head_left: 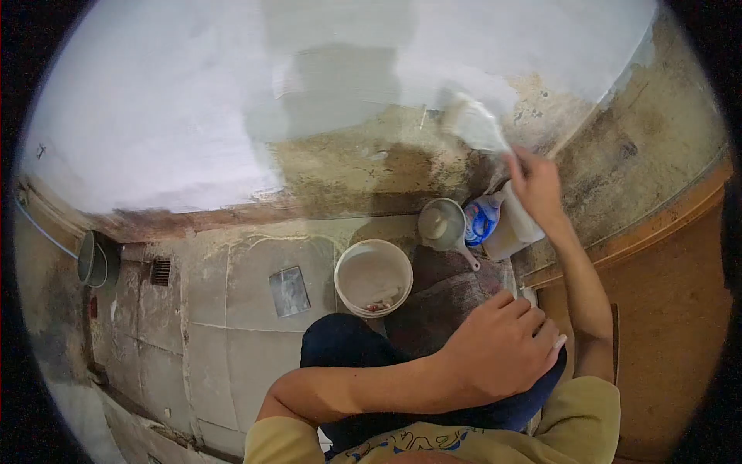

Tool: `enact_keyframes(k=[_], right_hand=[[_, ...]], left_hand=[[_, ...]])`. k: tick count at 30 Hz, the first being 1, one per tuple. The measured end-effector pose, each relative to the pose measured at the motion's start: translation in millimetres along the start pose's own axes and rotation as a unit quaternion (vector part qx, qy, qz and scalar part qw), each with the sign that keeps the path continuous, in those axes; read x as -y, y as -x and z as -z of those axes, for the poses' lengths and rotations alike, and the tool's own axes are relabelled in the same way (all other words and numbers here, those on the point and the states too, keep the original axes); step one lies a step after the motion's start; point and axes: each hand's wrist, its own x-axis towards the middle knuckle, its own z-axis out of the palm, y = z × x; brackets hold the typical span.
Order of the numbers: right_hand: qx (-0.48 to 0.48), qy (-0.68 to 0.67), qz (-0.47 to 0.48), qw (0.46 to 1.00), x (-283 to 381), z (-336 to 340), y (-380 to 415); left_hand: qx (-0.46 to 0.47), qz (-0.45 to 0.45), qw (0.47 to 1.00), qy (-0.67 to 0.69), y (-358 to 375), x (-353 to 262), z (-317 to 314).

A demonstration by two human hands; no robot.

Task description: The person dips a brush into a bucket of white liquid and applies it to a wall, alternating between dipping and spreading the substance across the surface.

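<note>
My right hand [535, 184] is wrapped round the handle of a wide brush [478, 125], whose pale, blurred head is at the lower part of the wall. The wall [185, 100] is white and grey above, with a stained yellow-brown strip along its bottom. Over my right knee rests my left hand [506, 340], fingers loosely curled, with nothing seen in it. Beneath my right hand stand a whitish jug [514, 232] and a blue-labelled bottle [482, 220]. A handled pot [442, 224] is beside them.
A white bucket [374, 277] stands on the floor before my knees, with something pale inside. To its left lies a grey square plate [290, 291]. A dark bucket [99, 259] and a floor drain [161, 271] are farther left. A brown board [665, 317] is at the right.
</note>
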Motion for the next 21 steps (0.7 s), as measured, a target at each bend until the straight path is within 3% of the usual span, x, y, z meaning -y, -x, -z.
enact_keyframes(k=[4,6,9,10,11,14,17,21], right_hand=[[0.026,-0.093,0.065,0.993,87,-51,-37],[-0.070,-0.144,0.179,0.971,119,-96,-60],[-0.060,-0.137,0.147,0.978,175,-117,-91],[-0.017,-0.118,0.106,0.987,186,-120,-104],[0.026,-0.097,0.063,0.993,190,-125,-113],[0.047,-0.164,0.102,0.980,165,-118,-129],[-0.002,-0.129,0.144,0.981,129,-100,-130],[0.021,-0.087,0.144,0.986,105,-70,-112]], left_hand=[[-0.008,-0.004,1.000,-0.005,1,-3,-9],[0.004,-0.012,1.000,-0.018,1,-4,-10],[0.011,-0.009,1.000,-0.023,1,-5,-9],[0.014,-0.007,0.999,-0.029,1,-5,-9],[0.006,-0.009,1.000,-0.023,1,-6,-10],[0.006,-0.007,1.000,-0.022,3,-5,-5],[0.009,-0.006,1.000,-0.017,5,-4,-2],[-0.001,-0.006,1.000,0.000,5,-3,-3]])
